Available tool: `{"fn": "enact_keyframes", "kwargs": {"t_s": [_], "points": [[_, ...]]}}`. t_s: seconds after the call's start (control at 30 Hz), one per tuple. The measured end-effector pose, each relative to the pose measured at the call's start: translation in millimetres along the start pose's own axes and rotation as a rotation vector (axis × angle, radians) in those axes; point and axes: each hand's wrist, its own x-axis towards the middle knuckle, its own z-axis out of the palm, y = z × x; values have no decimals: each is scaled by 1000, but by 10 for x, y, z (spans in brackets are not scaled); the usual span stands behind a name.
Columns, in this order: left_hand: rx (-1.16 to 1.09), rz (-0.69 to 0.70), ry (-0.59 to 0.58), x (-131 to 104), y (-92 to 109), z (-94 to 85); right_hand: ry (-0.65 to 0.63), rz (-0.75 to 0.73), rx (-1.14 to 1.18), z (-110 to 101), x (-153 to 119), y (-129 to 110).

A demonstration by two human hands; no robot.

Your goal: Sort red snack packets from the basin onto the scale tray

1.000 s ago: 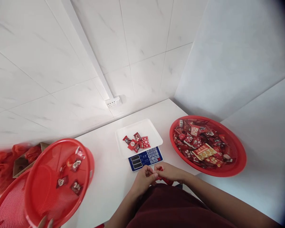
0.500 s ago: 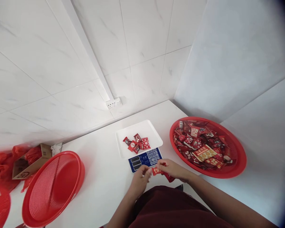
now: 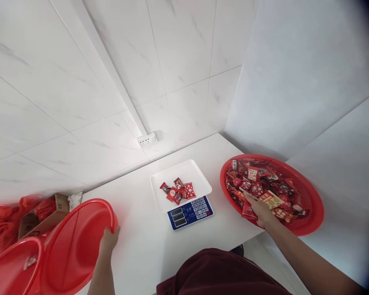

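My left hand [image 3: 110, 237] is closed around the right rim of a red plastic basket [image 3: 76, 246]; no packets show inside it. On the right, my right hand [image 3: 260, 209] is at the near left rim of a second red basket [image 3: 315, 223] full of wrapped snacks. Its fingers are closed on red snack packets [image 3: 249, 211], partly hidden by the hand. Between the hands stands a blue digital scale [image 3: 189, 213] with a white tray [image 3: 164, 176] on top. Several small red and brown packets [image 3: 176, 193] lie on the tray in a loose group.
Another red basket [image 3: 38, 250] overlaps the left one at the lower left. Behind are red plastic bags [image 3: 1, 223] and a cardboard box [image 3: 61, 205]. The white table [image 3: 135, 254] meets a tiled wall with a socket strip [image 3: 146, 139].
My hands have parted from in front of the scale. The left went to the left basket's rim, the right to the full basket with red packets. The left baskets have shifted slightly right.
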Motion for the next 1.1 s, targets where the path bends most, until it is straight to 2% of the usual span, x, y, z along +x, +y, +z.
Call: {"fn": "enact_keyframes", "kwargs": {"t_s": [0.07, 0.17, 0.27, 0.37, 0.47, 0.6, 0.67, 0.77, 0.9, 1.1], "points": [[-10, 18, -68, -52, 111, 110, 17, -20, 12, 33, 29, 56], [-32, 59, -138, -186, 411, 246, 63, -73, -13, 83, 52, 92], [-70, 146, -187, -345, 718, 336, 165, -198, -131, 115, 29, 103], [-94, 232, -223, -483, 958, 357, 249, -373, -286, 130, -29, 107], [-110, 300, -190, -550, 1178, 296, 270, -431, -372, 138, -78, 108], [-165, 435, -20, -473, 1588, 194, 245, -394, -421, 142, -86, 115], [-187, 547, -25, -377, 1827, 195, 244, -381, -453, 142, -70, 126], [-171, 621, -75, -224, 2117, 276, 236, -381, -491, 131, -35, 152], [-151, 656, -97, -104, 2267, 436, 216, -489, -557, 102, 13, 198], [-206, 598, -45, -120, 2241, 556, 232, -558, -614, 92, 37, 222]]}}
